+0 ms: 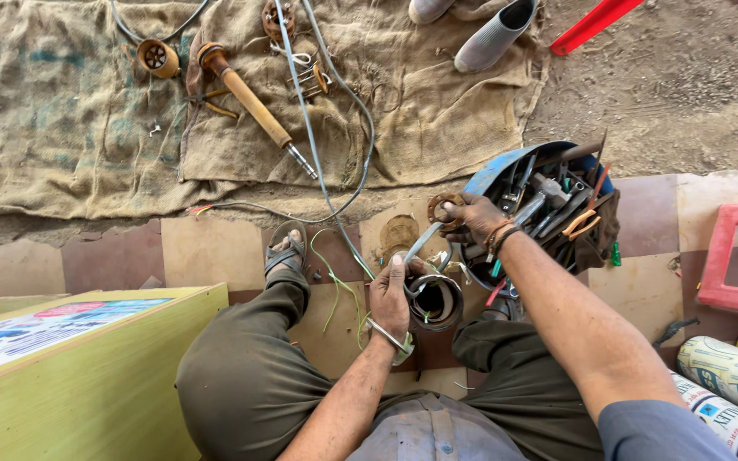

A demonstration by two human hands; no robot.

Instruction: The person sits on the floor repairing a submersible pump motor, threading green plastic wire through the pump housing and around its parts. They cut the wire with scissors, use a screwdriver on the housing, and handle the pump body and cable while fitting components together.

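Head view looks straight down at you seated on a tiled floor (207, 252), knees apart, one sandalled foot (286, 249) stretched forward. Your left hand (391, 297) is closed around a round metal housing (436, 301) held between your knees, thumb up along its rim, so the grip is firm and wrapped on it. Your right hand (471, 215) reaches forward and is pinched shut on a rusty ring-shaped part (443, 208), from which a flat metal strip (421, 243) runs down toward the housing. Just beside that hand stands a blue tool bucket (506, 166) crammed with pliers, spanners and screwdrivers. Thin green wires (335, 277) trail over the tiles by your left knee. Ahead, a burlap sack (70, 128) is spread on the dirt, with a wooden-handled soldering iron (249, 102) and a grey cable (309, 128) lying on it. A yellow-green box (104, 376) sits at your left, a red frame (732, 256) at your right.
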